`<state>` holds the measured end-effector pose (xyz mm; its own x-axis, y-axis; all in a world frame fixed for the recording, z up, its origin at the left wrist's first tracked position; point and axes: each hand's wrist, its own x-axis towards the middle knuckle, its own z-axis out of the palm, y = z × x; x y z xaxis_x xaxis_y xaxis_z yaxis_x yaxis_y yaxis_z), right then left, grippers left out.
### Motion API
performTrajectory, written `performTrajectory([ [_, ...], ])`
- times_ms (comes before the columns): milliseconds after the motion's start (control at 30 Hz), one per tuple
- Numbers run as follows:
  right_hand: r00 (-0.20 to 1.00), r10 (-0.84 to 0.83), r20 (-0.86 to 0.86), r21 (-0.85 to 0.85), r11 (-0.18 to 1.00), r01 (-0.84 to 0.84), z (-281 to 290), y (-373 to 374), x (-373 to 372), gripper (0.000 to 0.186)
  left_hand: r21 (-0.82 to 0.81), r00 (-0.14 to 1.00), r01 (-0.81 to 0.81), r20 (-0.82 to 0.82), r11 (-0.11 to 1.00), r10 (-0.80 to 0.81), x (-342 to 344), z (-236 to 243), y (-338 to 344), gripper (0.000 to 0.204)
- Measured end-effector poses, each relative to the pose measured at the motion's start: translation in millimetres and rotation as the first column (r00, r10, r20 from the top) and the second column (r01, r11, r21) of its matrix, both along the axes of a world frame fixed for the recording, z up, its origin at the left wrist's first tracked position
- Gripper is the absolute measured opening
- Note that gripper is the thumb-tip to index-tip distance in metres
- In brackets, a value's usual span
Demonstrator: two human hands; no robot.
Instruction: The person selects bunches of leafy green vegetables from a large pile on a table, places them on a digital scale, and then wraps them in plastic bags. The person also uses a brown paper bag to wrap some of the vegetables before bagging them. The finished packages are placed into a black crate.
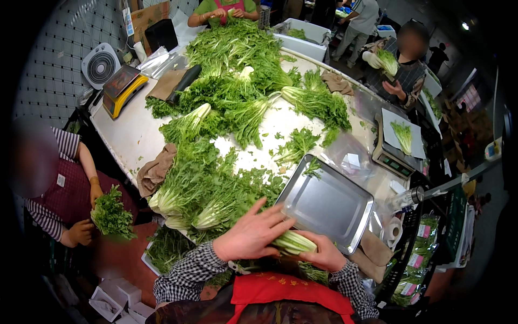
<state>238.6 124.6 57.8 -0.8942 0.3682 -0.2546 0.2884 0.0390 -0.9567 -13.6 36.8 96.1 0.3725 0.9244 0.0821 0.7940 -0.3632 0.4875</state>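
My left hand (251, 232) is over the leaf end of a bunch of frilly greens, fingers apart and loosely bent. My right hand (324, 251) grips that bunch's pale green stems (291, 242). Just beyond my hands lies a steel tray (329, 202), with a few leaves at its far corner. A heap of leafy greens with white bases (189, 194) spreads to the left of the tray. Brown cloths (375, 248) lie by the tray's near right corner.
Co-workers at left (75, 189), right (399, 65) and far side (221, 11) handle greens around the white table (118, 140). Scales stand left (121, 92) and right (399, 146). Crates of greens (162, 248) and bagged greens (415, 259) flank me.
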Motion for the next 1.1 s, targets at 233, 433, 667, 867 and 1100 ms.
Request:
performTrajectory([
  [233,0.776,-0.626,-0.083,-0.47,0.711,0.523,11,29,9,0.04,-0.442,0.707,-0.091,0.603,0.892,0.371,10,-48,23,0.05],
  [433,0.685,-0.713,-0.146,-0.309,0.691,0.653,-15,33,-3,0.043,-0.517,0.656,-0.133,0.593,0.846,0.466,25,-66,34,0.052],
  [667,0.7,-0.699,-0.142,-0.273,0.708,0.651,-21,32,-18,0.053,-0.45,0.696,-0.133,0.592,0.883,0.407,47,-82,44,0.052],
  [867,0.568,-0.801,-0.189,-0.206,0.598,0.775,-46,77,14,0.047,-0.373,0.673,-0.325,0.554,0.869,0.49,32,-74,60,0.032],
  [1100,0.606,-0.773,-0.187,0.617,0.387,0.685,-66,93,22,0.053,0.297,0.938,-0.344,0.077,0.891,0.337,31,-83,143,0.035],
])
